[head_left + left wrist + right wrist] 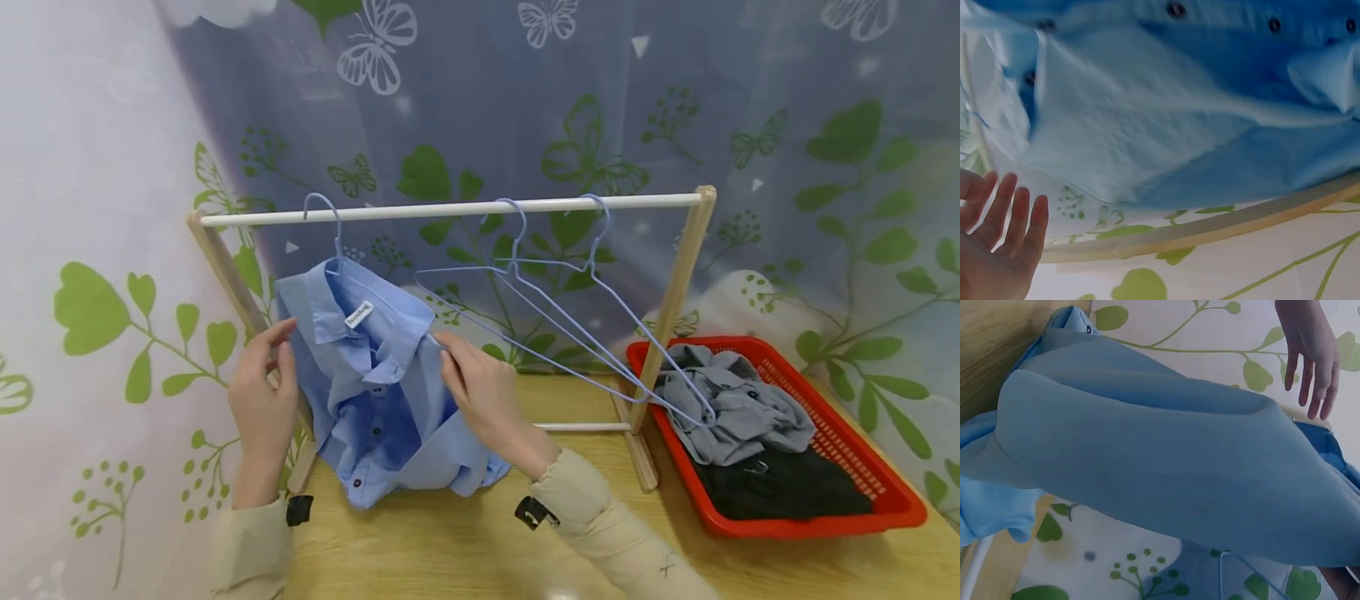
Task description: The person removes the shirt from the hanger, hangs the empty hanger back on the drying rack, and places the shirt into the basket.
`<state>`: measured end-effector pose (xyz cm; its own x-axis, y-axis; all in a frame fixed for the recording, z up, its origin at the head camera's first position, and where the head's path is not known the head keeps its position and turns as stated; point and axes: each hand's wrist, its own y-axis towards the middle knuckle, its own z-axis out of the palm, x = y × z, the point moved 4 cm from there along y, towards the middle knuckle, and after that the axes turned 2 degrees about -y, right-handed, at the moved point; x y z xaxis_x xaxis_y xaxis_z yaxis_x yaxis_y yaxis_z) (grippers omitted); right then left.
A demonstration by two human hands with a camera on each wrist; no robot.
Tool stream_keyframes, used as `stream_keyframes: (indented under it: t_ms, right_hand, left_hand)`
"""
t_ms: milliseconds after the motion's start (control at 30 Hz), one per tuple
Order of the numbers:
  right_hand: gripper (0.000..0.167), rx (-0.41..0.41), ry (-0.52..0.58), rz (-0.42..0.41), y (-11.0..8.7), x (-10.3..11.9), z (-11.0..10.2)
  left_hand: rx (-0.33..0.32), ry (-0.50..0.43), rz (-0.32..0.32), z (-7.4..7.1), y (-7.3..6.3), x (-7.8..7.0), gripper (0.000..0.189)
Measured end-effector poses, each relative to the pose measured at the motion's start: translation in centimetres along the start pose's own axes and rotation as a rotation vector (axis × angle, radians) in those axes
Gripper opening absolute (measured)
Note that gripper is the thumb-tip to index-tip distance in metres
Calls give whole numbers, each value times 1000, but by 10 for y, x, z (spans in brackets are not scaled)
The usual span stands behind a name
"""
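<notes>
A light blue button-up shirt (345,379) hangs on a blue wire hanger (339,242) at the left part of the rack's white rail. Its collar stands wide with a white label (359,314) showing inside, and dark buttons run down the front. My right hand (480,392) pinches the shirt at the shoulder on the right side; in the right wrist view the blue cloth (1166,456) hides most of that hand. Beside the other shoulder is my left hand (262,392), its fingers loosely bent. The left wrist view shows those fingers (1016,219) apart from the cloth.
Two bare blue wire hangers (517,250) hang farther right on the rail (450,210). A red basket (892,517) stands right of the rack's wooden post (675,292), holding a grey garment (735,408) and a black one (787,487). Patterned curtain (750,67) hangs behind.
</notes>
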<state>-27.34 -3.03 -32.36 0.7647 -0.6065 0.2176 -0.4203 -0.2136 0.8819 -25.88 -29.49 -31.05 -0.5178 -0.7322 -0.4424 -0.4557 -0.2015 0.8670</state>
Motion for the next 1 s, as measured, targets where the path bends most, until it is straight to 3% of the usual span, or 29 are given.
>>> stream_keyframes:
  t_ms: [133,267,367,500,700,1000]
  right_hand:
    - [24,27,51,-16,-13,-10,-11]
    - [27,61,82,-56,-26,-17,-19]
    - [31,77,110,-82,-36,-24,-25]
    - [35,124,151,-89,-48,-35,-34]
    - [18,138,180,-41,-59,-50,-42]
    - [15,0,134,-11,-66,-60,-58]
  left_hand:
    - [-2,4,-19,4,10,15,30]
    - [47,46,-45,4,19,33,36]
    - [148,69,-57,8,17,49,32]
    - [261,55,-54,15,2,63,17]
    - [261,-27,-5,15,-12,64,8]
    - [265,-149,18,15,-21,48,11]
